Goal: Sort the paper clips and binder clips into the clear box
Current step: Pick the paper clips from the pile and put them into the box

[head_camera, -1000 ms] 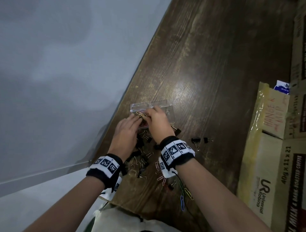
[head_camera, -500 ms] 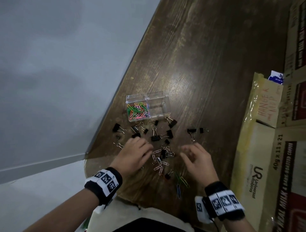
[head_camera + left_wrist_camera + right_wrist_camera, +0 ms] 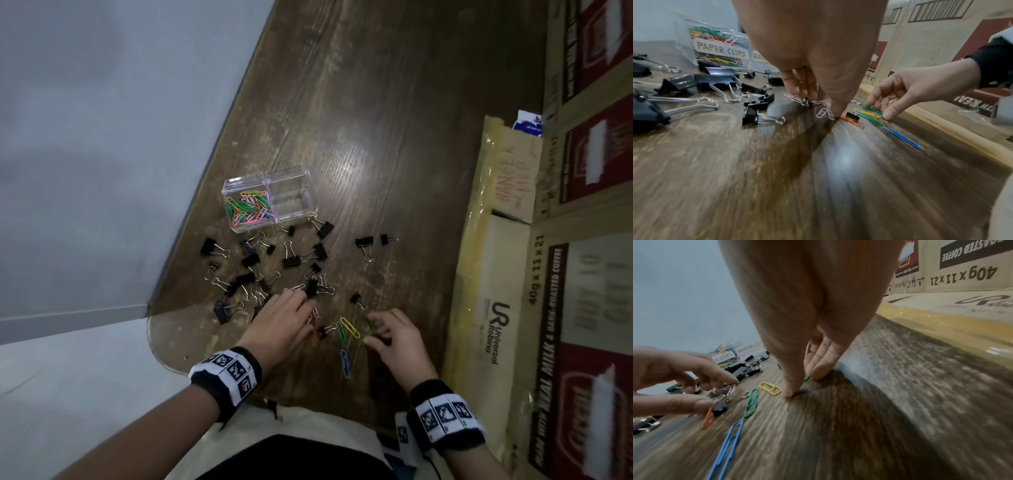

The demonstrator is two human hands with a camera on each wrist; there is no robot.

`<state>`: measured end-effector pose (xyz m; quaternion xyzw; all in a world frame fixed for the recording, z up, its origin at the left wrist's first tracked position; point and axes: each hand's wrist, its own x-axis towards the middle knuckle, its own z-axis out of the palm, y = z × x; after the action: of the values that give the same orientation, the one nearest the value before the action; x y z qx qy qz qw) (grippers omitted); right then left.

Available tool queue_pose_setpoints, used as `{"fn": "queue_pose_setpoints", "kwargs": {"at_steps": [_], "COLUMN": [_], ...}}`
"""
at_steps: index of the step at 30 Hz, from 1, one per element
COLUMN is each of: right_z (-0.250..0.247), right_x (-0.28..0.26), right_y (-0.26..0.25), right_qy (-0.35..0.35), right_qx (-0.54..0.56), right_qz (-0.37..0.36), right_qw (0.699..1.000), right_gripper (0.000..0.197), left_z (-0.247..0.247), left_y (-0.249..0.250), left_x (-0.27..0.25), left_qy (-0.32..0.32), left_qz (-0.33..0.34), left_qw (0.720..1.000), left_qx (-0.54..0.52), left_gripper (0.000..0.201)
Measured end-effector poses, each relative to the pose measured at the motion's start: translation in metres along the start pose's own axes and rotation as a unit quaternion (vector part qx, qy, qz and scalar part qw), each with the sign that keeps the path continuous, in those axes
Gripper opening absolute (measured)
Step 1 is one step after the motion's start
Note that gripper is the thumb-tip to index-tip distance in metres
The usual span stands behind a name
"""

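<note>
1. The right hand [image 3: 397,337] is hovering low over the near part of the table [image 3: 394,212], thumb and forefinger spread around a dark green paper clip [image 3: 371,323]. In the right wrist view the thumb tip is pressing the wood and two fingers are touching the clip's far end; nothing is lifted yet, so this grip is open and only closing in.
2. That green clip is lying with its long axis running away from the person, towards the clear box [image 3: 270,200], so the pinch is coming across its narrow width.
3. The left hand [image 3: 279,323] is working just beside it, fingertips bent down onto a cluster of pale pink paper clips [image 3: 823,112] and a small binder clip [image 3: 853,117]. Whether it has anything pinched I cannot tell.
4. Between the two hands are lying a yellow paper clip [image 3: 350,328], a lighter green one [image 3: 751,403], an orange one [image 3: 708,418] and, nearest the body, a blue paper clip [image 3: 345,362].
5. The box is standing well beyond both hands, near the table's left edge. Its left compartment, labelled PAPER CLIPS, is holding coloured clips; the right one looks empty.
6. Black binder clips [image 3: 291,260] are scattered between hands and box, so the carry is likely going forward and slightly left over them. The right hand is nearer the green clip.
</note>
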<state>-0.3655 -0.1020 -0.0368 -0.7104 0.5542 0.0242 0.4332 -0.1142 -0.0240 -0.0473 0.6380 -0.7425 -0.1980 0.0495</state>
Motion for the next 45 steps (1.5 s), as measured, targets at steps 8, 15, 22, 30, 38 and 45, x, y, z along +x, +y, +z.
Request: {"fn": "queue_pose_setpoints", "kwargs": {"at_steps": [8, 15, 22, 30, 38, 45], "right_z": [0.008, 0.030, 0.031, 0.033, 0.029, 0.027], "right_x": [-0.002, -0.004, 0.007, 0.014, 0.012, 0.006], "right_y": [-0.016, -0.020, -0.027, -0.033, -0.036, -0.034], "right_qy": [0.014, 0.074, 0.079, 0.054, 0.047, 0.050], "right_qx": [0.017, 0.009, -0.041, -0.112, -0.130, -0.062], "right_qz": [-0.006, -0.040, -0.025, -0.004, -0.022, -0.017], "right_qw": [1.000, 0.996, 0.996, 0.992, 0.990, 0.997], "right_gripper": [0.046, 0.025, 0.010, 0.010, 0.014, 0.015], "left_z": [0.000, 0.006, 0.003, 0.002, 0.004, -0.003], "left_y": [0.008, 0.026, 0.028, 0.013, 0.006, -0.015], "left_x": [0.000, -0.004, 0.016, -0.005, -0.010, -0.016], "left_qy": [0.000, -0.057, -0.093, -0.074, -0.040, 0.008], "left_qz": [-0.019, -0.044, -0.082, -0.053, -0.061, -0.089], "left_qw": [1.000, 0.997, 0.991, 0.995, 0.997, 0.992], "left_qx": [-0.015, -0.038, -0.039, -0.039, -0.005, -0.093], "left_gripper": [0.028, 0.043, 0.034, 0.016, 0.016, 0.005]}}
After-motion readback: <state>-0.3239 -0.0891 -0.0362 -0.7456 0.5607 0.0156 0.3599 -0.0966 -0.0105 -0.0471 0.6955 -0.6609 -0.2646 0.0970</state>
